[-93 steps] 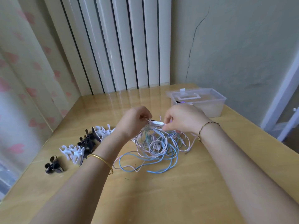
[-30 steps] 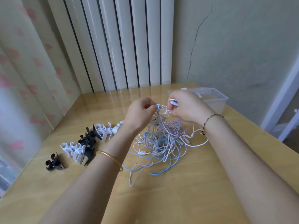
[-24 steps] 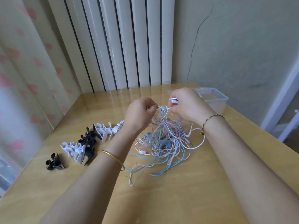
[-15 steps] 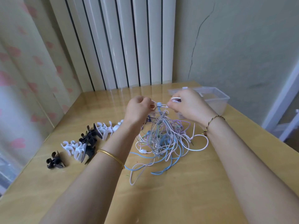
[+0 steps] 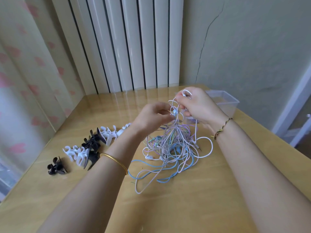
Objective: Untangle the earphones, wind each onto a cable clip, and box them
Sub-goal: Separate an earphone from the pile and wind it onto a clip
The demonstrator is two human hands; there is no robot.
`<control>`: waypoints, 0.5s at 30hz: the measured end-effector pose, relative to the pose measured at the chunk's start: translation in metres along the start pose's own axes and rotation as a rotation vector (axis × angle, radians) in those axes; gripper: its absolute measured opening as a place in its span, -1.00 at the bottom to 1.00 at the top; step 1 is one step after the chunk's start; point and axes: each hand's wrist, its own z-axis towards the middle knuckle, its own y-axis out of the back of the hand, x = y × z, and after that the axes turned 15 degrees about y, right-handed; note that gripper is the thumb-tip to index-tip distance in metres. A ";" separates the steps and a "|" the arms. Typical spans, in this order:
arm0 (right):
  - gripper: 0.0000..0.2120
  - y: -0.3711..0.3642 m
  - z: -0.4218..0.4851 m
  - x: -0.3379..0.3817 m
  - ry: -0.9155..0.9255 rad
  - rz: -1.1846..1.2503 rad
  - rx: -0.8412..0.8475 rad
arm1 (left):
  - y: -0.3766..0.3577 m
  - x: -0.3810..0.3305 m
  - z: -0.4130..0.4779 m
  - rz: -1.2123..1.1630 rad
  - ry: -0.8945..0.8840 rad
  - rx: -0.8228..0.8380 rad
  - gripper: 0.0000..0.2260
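Tangled earphones [image 5: 168, 144] (white, blue, pink), pinched by left hand [image 5: 151, 118], right hand [image 5: 199, 106]

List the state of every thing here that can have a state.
earphones: tangled in one bundle, top end lifted
left hand: pinches a cable at the bundle's top
right hand: pinches a white cable loop
cable clips: lying in a row, nothing wound on them
plastic box: lid state unclear
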 end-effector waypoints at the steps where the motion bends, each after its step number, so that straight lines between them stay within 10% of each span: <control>1: -0.72 0.000 0.000 0.000 -0.007 0.018 -0.006 | -0.001 0.000 0.000 0.001 -0.014 0.009 -0.88; 15: -0.82 0.000 -0.004 -0.029 -0.021 -0.251 -0.035 | 0.007 -0.002 0.001 -0.319 0.170 0.125 -0.78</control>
